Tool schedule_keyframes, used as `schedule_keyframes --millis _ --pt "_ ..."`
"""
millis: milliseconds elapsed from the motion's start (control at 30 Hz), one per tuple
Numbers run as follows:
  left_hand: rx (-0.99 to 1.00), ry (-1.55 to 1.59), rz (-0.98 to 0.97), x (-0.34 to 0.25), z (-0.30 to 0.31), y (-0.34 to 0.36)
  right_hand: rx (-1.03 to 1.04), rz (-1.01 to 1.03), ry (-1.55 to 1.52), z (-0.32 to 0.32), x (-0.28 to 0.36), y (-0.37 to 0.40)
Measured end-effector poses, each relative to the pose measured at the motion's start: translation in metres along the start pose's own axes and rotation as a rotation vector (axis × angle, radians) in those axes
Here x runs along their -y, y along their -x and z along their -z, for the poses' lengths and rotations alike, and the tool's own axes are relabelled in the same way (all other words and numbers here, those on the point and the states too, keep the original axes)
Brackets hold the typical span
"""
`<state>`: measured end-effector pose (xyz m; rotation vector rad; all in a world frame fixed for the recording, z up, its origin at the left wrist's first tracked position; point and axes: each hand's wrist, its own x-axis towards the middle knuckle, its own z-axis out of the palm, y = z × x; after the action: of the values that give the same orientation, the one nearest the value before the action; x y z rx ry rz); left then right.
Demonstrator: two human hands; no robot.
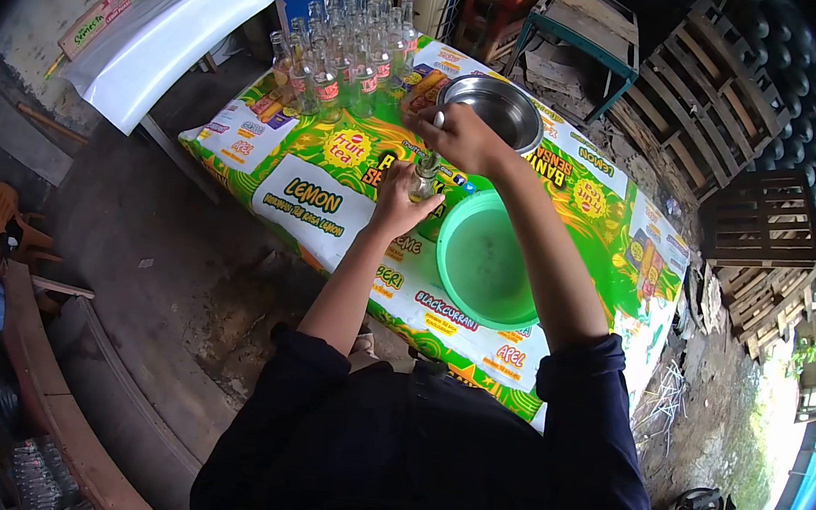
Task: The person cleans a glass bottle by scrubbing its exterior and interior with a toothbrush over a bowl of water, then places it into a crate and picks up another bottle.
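On the table (314, 194), beside the green basin (448, 260), the left hand (396, 203) grips a glass bottle (426, 171) round its body, likely the safest hold; the right hand (461, 138) pinches a white piece (438, 117) above; probably rigid, breakable, slippery.

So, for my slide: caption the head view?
Left hand grips a glass bottle, right hand above it, beside green basin.

I note the left hand (396, 203) gripping a glass bottle (424, 178) upright, just beyond the far rim of the green basin (443, 259). The right hand (461, 138) sits over the bottle's mouth, fingers pinching a small white object (438, 117). A metal bowl (500, 109) stands beyond the basin. The clustered bottles (345, 56) are farther off, to its left.
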<state>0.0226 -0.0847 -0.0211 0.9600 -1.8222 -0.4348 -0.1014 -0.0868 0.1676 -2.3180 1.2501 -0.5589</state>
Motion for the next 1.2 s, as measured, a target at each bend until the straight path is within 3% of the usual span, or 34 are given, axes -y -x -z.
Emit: schedule_keyframes --millis 100,133,233,267,367,400,500,533,600,767,800,933,1033,1133,1200 --pt "0.037 -0.025 0.062 -0.006 0.009 0.001 -0.122 -0.013 -0.244 0.016 0.008 -0.002" --pt "0.054 0.109 0.096 -0.005 0.008 0.001 -0.167 -0.003 -0.211 0.024 0.016 0.0" --pt "0.131 0.028 0.081 -0.01 0.017 -0.004 -0.019 -0.045 -0.038 -0.002 -0.001 -0.001" --pt "0.132 0.016 0.062 -0.014 0.02 -0.002 -0.12 0.0 -0.084 -0.011 -0.01 0.0" --pt "0.336 0.208 0.155 0.004 0.015 0.001 -0.129 -0.021 -0.164 0.016 0.009 0.001" --pt "0.308 0.379 0.287 -0.001 0.012 0.003 -0.214 0.046 -0.136 0.024 0.016 0.002" --pt "0.249 0.46 0.287 -0.007 0.012 0.002 -0.155 -0.01 -0.115 0.018 0.022 0.007" --pt "0.317 0.516 0.392 -0.003 0.009 0.002 -0.073 0.012 0.007 0.007 0.012 0.003" --pt "0.277 0.488 0.409 0.001 0.002 0.012 -0.029 -0.02 -0.023 0.0 0.003 0.0" --pt "0.094 0.197 0.173 0.004 -0.011 0.002 -0.061 0.076 -0.024 0.014 0.013 -0.005" --pt "0.059 0.202 0.197 -0.001 -0.011 -0.001 -0.008 0.032 0.006 0.002 0.004 -0.004" --pt "0.172 0.197 0.212 -0.001 -0.005 -0.005 -0.012 -0.006 -0.008 0.007 -0.003 -0.003" --pt "0.133 0.023 0.05 0.003 0.003 -0.008 -0.098 0.024 -0.061 0.016 -0.001 -0.007" --pt "0.19 0.094 0.106 0.003 0.003 -0.005 0.022 -0.055 0.041 -0.003 -0.015 -0.01" --pt "0.25 0.142 0.14 0.002 0.007 -0.009 -0.07 0.002 0.009 0.0 -0.014 -0.012"
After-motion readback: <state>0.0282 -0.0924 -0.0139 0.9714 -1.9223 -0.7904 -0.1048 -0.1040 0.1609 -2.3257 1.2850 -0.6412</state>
